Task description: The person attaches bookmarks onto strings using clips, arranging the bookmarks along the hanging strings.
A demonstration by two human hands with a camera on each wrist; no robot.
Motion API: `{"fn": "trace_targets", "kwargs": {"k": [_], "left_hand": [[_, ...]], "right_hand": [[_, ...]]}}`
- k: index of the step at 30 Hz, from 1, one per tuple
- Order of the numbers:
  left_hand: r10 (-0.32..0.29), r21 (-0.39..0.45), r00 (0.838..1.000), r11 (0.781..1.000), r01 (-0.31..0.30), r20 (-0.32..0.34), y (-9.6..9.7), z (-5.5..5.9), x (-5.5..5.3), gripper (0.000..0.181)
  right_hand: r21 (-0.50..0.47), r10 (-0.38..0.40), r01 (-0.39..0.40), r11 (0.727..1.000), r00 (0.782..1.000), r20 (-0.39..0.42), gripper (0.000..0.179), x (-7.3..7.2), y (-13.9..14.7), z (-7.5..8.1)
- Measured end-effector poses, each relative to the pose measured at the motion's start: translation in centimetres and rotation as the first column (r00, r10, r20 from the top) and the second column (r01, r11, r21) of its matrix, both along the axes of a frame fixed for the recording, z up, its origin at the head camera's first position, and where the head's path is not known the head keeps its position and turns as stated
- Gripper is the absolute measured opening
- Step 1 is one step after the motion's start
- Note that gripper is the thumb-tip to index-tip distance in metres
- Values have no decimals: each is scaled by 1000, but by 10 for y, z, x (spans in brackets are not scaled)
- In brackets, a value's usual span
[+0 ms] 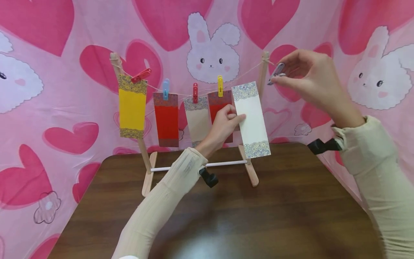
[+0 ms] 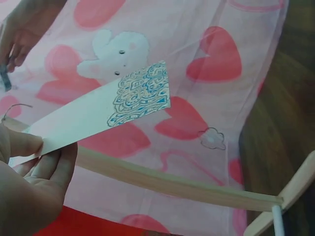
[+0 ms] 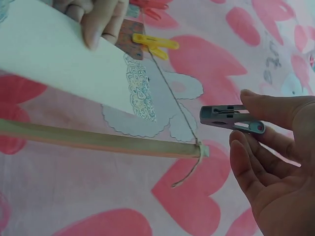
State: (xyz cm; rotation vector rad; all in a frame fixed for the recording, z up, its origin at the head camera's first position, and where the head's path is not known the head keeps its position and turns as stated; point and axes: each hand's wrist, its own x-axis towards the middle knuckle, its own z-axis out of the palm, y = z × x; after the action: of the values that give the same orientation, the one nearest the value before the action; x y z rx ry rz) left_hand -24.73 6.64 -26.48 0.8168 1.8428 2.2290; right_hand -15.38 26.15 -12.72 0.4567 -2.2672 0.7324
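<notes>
My left hand [image 1: 223, 124] pinches a white card [image 1: 253, 122] by its left edge, thumb in front. The card has blue-and-yellow lace patterns at both ends and tilts slightly near the right post. Up at the right, my right hand [image 1: 310, 77] holds a grey clothespin [image 3: 226, 117] between thumb and fingers, beside the post's top. A string [image 1: 247, 72] runs between the two posts. From it hang a yellow card [image 1: 132, 113], a red card [image 1: 166, 120], a beige card [image 1: 197, 117] and another red card [image 1: 216, 99], the last two partly behind my left hand.
A red clothespin [image 1: 141, 75], a blue clothespin [image 1: 166, 89], a second red one and a yellow clothespin [image 1: 220, 85] grip the hanging cards. The wooden stand has a white crossbar [image 1: 226, 164] and stands on a brown table [image 1: 258, 216]. Behind it hangs a pink heart-and-bunny cloth [image 1: 168, 21].
</notes>
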Motion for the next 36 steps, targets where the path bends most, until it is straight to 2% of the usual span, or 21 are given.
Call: {"fn": "trace_targets", "kwargs": {"k": [5,10,15,19,24,28,32,36], "left_hand": [[17,79,1000,997,-18,8,9,12,-5,16],[23,100,999,995,-21,-26,13,16,-6,15],[-4,128,998,992,13,-68,15,17,-6,13],[10,133,996,991,2,-91,16,18,-7,15],[52,94,990,995,-40,-129,15,18,-9,15],[52,88,987,995,-39,-153,15,19,-10,14],[53,74,983,996,-40,-175,15,20,-11,14],[67,32,973,998,-62,-221,13,18,-10,14]], "right_hand": [[86,25,-22,996,999,-38,30,-20,-8,24],[182,21,-17,983,1000,-20,27,-34,-20,36],[136,4,-8,991,1000,29,29,-48,-23,47],[123,-11,6,992,999,45,31,-58,-22,56],[187,-25,1,982,992,123,33,-64,-23,60],[210,-21,-18,978,983,184,33,-66,-25,61],[252,-37,-14,968,980,197,39,-67,-26,59],[345,-66,1,939,982,179,44,-65,-27,54]]}}
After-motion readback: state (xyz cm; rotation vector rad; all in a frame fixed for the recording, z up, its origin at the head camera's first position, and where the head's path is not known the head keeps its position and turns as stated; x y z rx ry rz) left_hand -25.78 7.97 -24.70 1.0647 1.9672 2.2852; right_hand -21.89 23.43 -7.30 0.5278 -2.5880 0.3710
